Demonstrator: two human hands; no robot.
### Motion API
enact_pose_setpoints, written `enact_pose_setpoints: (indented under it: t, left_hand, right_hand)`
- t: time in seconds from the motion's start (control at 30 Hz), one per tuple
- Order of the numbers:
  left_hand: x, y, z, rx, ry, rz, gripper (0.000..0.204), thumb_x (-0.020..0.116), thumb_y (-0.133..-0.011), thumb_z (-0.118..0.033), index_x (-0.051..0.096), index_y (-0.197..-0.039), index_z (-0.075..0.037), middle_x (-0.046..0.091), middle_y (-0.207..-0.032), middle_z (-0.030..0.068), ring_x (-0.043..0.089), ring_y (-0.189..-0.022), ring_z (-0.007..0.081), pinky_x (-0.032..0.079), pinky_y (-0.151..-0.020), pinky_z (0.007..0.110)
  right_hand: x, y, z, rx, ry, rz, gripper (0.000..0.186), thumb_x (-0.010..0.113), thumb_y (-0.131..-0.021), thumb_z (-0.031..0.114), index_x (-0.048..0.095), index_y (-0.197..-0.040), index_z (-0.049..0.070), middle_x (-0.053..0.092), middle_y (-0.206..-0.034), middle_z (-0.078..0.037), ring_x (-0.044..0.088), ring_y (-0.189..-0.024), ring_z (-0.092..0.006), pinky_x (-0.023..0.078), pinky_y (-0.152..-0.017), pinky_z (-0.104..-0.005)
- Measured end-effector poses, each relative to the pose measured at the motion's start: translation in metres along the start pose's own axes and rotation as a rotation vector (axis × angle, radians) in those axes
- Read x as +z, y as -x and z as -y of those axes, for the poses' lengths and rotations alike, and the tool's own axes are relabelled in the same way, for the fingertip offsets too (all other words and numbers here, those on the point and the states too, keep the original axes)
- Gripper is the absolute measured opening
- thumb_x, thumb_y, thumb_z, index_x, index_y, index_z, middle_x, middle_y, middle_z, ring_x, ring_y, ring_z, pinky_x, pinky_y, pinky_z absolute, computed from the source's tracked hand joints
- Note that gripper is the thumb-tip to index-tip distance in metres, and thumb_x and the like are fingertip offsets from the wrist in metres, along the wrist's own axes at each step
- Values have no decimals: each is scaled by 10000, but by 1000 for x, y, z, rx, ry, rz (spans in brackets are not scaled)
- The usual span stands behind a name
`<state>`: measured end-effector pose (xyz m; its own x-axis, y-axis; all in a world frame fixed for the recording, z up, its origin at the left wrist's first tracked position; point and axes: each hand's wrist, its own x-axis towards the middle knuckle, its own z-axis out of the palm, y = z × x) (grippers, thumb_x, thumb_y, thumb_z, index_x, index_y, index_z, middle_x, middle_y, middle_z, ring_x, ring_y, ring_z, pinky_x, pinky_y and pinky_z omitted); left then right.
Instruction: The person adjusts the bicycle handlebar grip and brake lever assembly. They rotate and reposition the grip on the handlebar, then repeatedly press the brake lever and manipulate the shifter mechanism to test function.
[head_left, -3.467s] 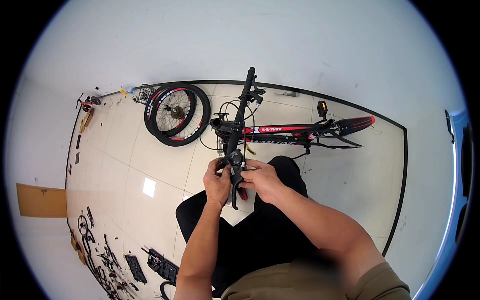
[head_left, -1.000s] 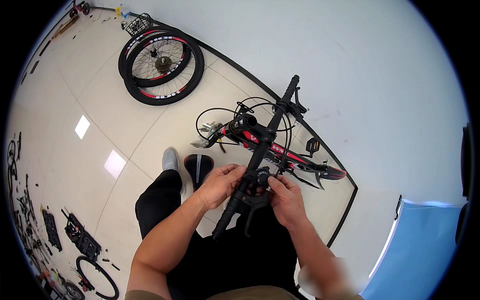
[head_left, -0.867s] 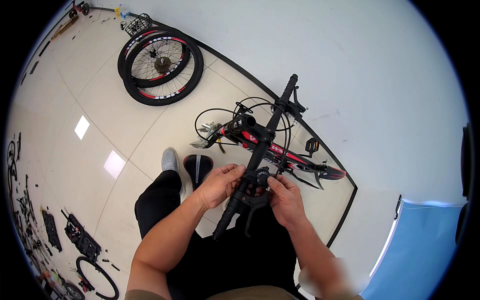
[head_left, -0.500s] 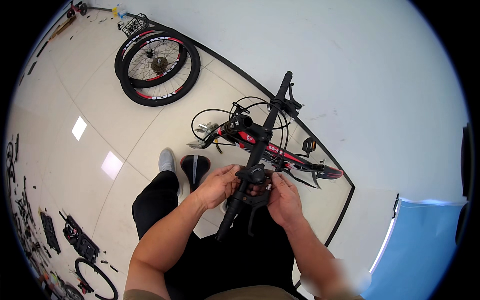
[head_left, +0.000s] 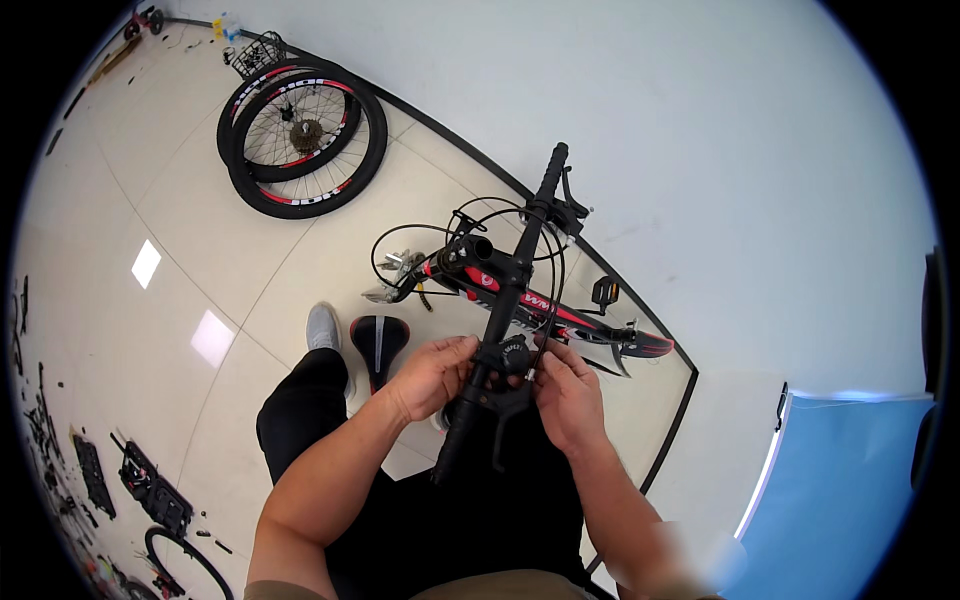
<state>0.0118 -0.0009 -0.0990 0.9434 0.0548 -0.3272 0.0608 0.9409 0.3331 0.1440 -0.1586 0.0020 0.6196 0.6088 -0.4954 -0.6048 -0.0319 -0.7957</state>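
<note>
A black bicycle handlebar (head_left: pixel 510 295) slants toward me across my lap, joined to a black and red bike frame (head_left: pixel 540 302). Near its closer end sit a round black gear shifter (head_left: pixel 514 354) and a brake lever (head_left: pixel 500 445). My left hand (head_left: pixel 432 380) is closed, thumb and fingertips pressed on the shifter's clamp side at the bar. On the other side, my right hand (head_left: pixel 568 398) pinches thumb and forefinger together where a black cable (head_left: pixel 551 318) runs down beside the shifter. The fingers curled under the bar are partly hidden.
A saddle (head_left: pixel 379 342) lies on the floor by my shoe (head_left: pixel 323 327). Two wheels (head_left: pixel 305 140) lie stacked near the wall, a wire basket (head_left: pixel 260 55) behind them. A pedal (head_left: pixel 604 292) sticks out wallward. Loose parts (head_left: pixel 155 490) spread over the floor at left.
The view has shifted slightly, moving the surroundings a little left. The shifter appears rolled a little on the bar. My right fingertips have moved slightly upward beside it; both hands remain at the bar.
</note>
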Motion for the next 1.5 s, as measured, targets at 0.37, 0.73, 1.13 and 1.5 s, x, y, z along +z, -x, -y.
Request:
enact_pose_setpoints:
  t: [0.37,0.73,1.13,1.5]
  left_hand:
    - [16,-3,-8,-45,-44,73,430,559,-1089,-400,668,-1271,-27,705,-1132,96,658,-988,216,544,-902,384]
    - [13,0,-6,-39,-14,112,484,507,-1102,-465,664,-1258,-34,693,-1054,93,648,-953,196,533,-901,386]
    - [15,-6,2,-53,48,32,449,540,-1077,-517,681,-1207,-111,682,-989,26,618,-866,161,524,-781,356]
    - [19,-9,1,-110,120,22,511,478,-1067,-615,688,-1144,-156,694,-962,4,628,-780,118,531,-710,300]
  right_hand:
    - [-4,14,-10,-113,272,-112,355,595,-1003,-59,657,-1351,-28,719,-1188,-89,666,-928,-113,511,-745,-247]
    - [0,11,-7,-39,197,-123,408,573,-1001,-75,580,-1408,-62,684,-1210,-149,721,-1014,-261,603,-885,-381]
    - [6,21,-14,-533,846,-321,375,628,-992,-23,623,-1366,-32,710,-1165,-98,679,-1014,-156,537,-878,-279]
    - [60,30,-12,-396,1072,3,316,697,-982,45,699,-1298,27,576,-712,25,500,-648,-43,448,-608,-239]
